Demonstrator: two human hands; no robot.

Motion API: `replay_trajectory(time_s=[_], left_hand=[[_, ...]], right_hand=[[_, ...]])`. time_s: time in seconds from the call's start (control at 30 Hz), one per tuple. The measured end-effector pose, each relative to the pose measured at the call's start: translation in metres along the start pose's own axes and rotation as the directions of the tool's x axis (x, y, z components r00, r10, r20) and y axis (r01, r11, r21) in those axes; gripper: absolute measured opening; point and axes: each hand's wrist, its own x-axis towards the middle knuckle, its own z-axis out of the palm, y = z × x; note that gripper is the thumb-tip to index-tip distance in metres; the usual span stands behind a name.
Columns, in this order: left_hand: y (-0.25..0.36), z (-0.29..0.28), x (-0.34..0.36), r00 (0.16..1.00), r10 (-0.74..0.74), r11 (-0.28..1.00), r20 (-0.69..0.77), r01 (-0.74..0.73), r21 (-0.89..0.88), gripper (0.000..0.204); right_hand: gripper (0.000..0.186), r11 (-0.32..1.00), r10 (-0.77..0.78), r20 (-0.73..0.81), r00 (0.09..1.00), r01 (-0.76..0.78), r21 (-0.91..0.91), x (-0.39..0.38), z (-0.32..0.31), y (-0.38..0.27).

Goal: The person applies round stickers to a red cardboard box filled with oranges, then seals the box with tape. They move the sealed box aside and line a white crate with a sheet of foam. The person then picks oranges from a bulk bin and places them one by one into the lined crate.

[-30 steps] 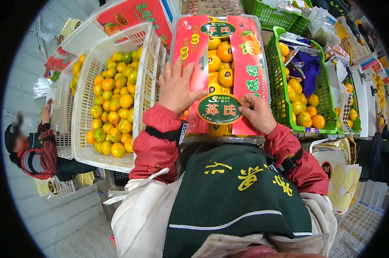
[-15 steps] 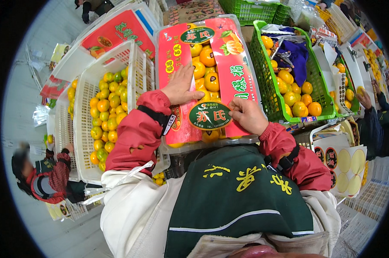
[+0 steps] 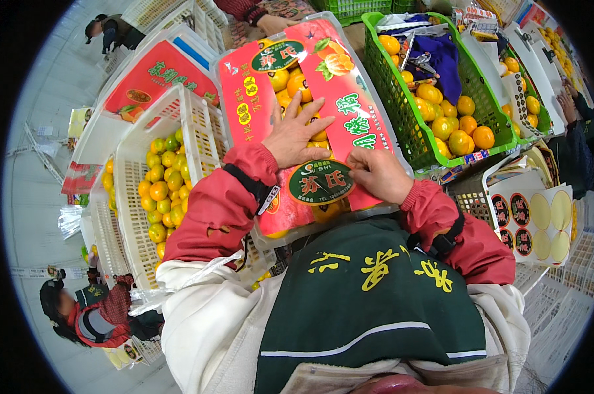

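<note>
Through the head view I have both hands over a clear plastic box with a red cover (image 3: 244, 85), which lies in front of the dark green apron (image 3: 369, 295), turned a little so its far end leans left. My left hand (image 3: 296, 134) is spread wide and flat on the cover, fingers reaching across the gap where orange fruit (image 3: 298, 85) shows. My right hand (image 3: 379, 174) is narrow, its fingers curled and their tips touching the right edge of a green oval label (image 3: 320, 182); I cannot tell whether they grip it. To the left I see a white lattice crate (image 3: 136, 220) of green-tinged fruit, to the right a green crate (image 3: 385, 85) holding more fruit and a purple cloth (image 3: 445, 62). Another person's hand (image 3: 275, 24) rests just beyond the box.
</note>
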Motion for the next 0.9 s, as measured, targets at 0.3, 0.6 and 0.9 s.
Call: replay_trajectory(time_s=[0.3, 0.6, 0.9], left_hand=[[-0.006, 0.004, -0.001, 0.999, 0.053, 0.994, -0.004, -0.054, -0.093, 0.082], [0.017, -0.009, -0.002, 0.998, 0.006, 0.998, 0.06, -0.01, 0.065, 0.101], [0.034, -0.016, 0.002, 0.991, -0.066, 0.99, 0.112, 0.051, 0.132, 0.1]], right_hand=[[0.014, 0.997, 0.049, -0.039, 0.998, -0.052, -0.06, 0.006, 0.003, 0.001], [0.019, 0.961, 0.016, -0.101, 0.995, -0.043, -0.274, 0.005, 0.012, -0.008], [0.021, 0.874, -0.058, -0.11, 0.992, -0.003, -0.486, -0.002, 0.014, -0.013]])
